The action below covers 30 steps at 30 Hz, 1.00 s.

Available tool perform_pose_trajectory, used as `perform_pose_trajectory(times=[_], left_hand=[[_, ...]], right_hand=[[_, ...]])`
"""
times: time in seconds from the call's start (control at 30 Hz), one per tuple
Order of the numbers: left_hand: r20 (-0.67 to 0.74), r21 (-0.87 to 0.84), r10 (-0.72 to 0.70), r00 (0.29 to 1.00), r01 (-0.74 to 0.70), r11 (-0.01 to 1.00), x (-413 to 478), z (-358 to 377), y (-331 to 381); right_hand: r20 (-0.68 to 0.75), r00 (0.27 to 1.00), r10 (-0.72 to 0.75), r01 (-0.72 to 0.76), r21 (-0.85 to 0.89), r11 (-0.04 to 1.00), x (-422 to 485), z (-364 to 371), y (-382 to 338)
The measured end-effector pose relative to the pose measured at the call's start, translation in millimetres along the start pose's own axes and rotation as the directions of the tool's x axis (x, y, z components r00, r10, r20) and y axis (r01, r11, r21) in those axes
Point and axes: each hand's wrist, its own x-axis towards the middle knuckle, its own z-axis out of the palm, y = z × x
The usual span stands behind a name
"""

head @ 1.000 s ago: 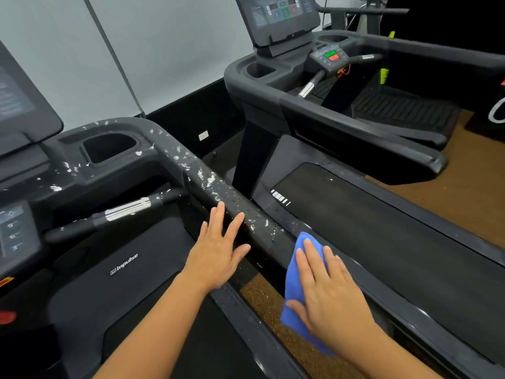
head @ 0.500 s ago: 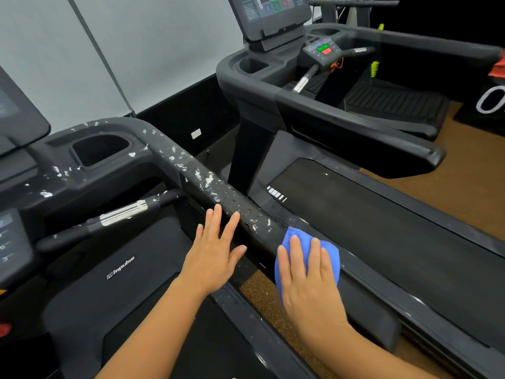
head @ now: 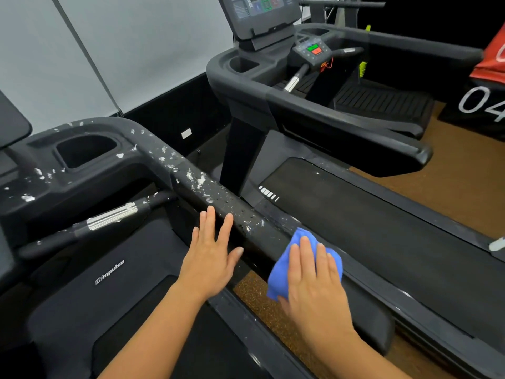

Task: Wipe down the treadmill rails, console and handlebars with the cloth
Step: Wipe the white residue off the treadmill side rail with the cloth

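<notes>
Right hand (head: 314, 283) presses cloth (head: 278, 280) on rail (head: 218, 198); flecks dot cup holder (head: 121, 149).

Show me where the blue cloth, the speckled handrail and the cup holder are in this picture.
blue cloth (head: 280, 272): head view, its bare left fold.
speckled handrail (head: 202, 184): head view, its flecked top side.
cup holder (head: 86, 151): head view, its dark hollow.
</notes>
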Motion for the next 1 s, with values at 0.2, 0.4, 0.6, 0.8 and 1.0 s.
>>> perform_pose_trajectory(times=[0.2, 0.4, 0.6, 0.8, 1.0], left_hand=[[0.031, -0.009, -0.019, 0.999, 0.020, 1.000, -1, -4, 2], [0.032, -0.050, -0.029, 0.999, 0.031, 0.998, -1, -3, 5], [0.047, -0.041, -0.034, 0.998, 0.036, 0.999, 0, -3, 5], [0.021, -0.039, -0.039, 0.999, 0.040, 0.998, -1, -2, 7], [0.044, -0.030, -0.035, 0.998, 0.036, 0.999, 0, 0, 5]], right_hand=[[0.059, 0.998, 0.038, -0.037, -0.019, 0.999, 41, -10, -22], [-0.010, 0.993, -0.120, 0.119, -0.043, 0.992, 23, -7, -4], [0.022, 1.000, -0.007, 0.007, 0.006, 1.000, 26, -8, 6], [-0.014, 0.982, -0.187, 0.187, -0.025, 0.982, 40, -6, -7], [-0.081, 0.990, -0.116, 0.116, 0.005, 0.993, -9, -4, 36]])
